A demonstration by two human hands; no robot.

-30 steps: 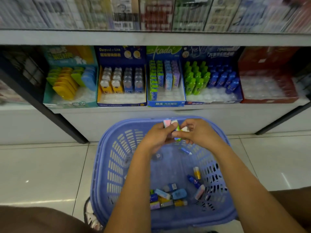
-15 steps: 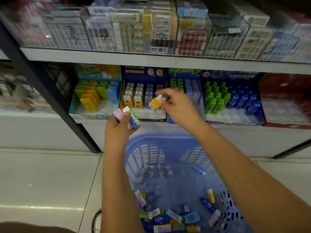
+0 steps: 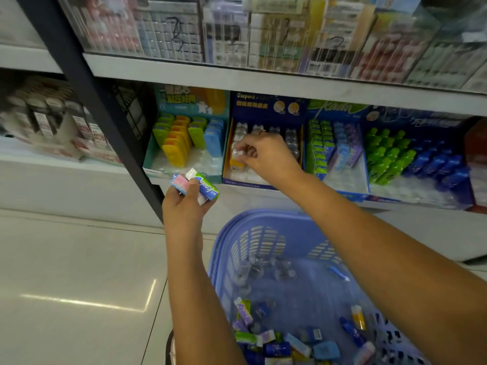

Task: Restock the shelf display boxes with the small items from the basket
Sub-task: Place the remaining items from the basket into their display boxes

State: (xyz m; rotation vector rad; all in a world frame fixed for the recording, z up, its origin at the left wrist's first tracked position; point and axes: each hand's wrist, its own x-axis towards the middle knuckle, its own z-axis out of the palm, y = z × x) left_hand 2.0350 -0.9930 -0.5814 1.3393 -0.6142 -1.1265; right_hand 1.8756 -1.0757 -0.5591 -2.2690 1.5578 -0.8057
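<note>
Standing nearly upright at the front left corner of the navy display box (image 3: 266, 102) on the lower shelf (image 3: 247, 199), the small yellow-and-white item (image 3: 235, 159) has its long axis running up and down, with a white cap above and a yellow body below. The right grip (image 3: 266, 156) pinches it between thumb and fingertips, the back of the hand faces the camera, and the forearm reaches out over the blue basket (image 3: 263, 215). The left grip (image 3: 184, 206), lower and just in front of the shelf, curls round two small packs lying side by side: a green pack (image 3: 206, 187) with a white end and a pink pack (image 3: 180, 183). Their long axes slant from upper left down to lower right. Loose small items (image 3: 276, 343) lie in the basket's bottom.
</note>
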